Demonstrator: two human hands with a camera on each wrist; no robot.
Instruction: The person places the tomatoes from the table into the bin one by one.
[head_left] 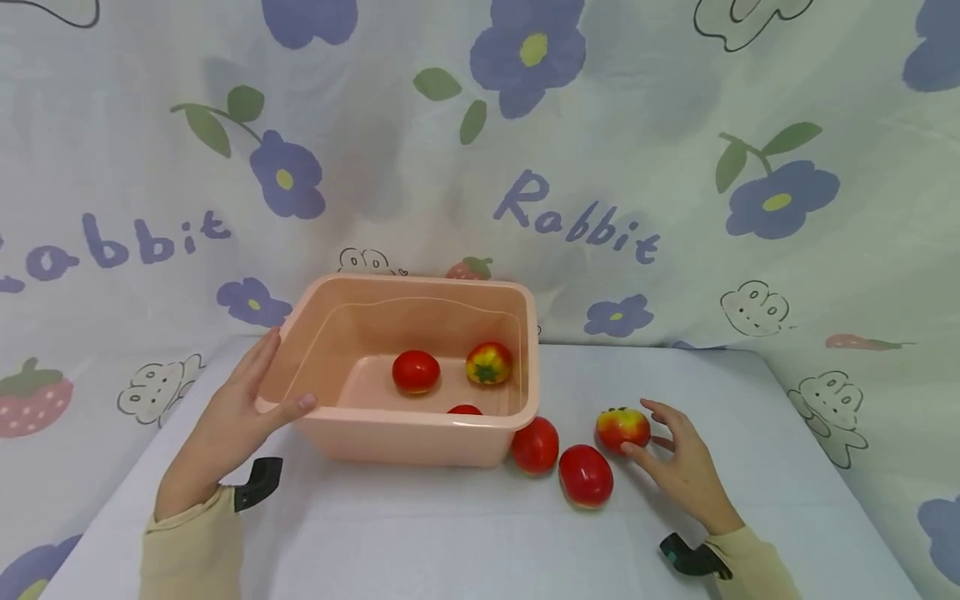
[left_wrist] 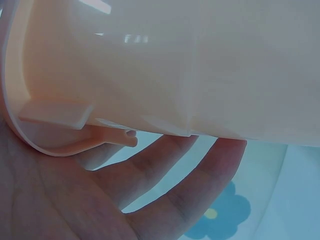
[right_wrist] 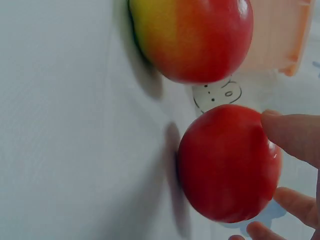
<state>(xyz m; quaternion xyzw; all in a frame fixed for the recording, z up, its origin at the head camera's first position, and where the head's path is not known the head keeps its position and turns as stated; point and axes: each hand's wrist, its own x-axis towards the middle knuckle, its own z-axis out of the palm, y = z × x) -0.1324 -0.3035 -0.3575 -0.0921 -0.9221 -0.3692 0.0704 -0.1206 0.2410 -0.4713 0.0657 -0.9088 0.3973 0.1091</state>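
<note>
Right of 2 red fruits (head_left: 586, 477) on the white table (head_left: 420, 542), a yellow-topped fruit (head_left: 621, 430) sits between the right hand (head_left: 684, 468)'s parted thumb and fingers; lopsided contact could roll it away. The left hand (head_left: 231, 427) grips the pink bin (head_left: 405, 442)'s rim.

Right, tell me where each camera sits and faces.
Head: on the head, facing forward and down at the pink bin; left grip, right grip and both sleeves show.
Left wrist: on that wrist, facing the bin's outer wall; the left grip shows.
Right wrist: on that wrist, facing two fruits; part of the right grip shows.
Shared: head and right wrist both show the bin.
</note>
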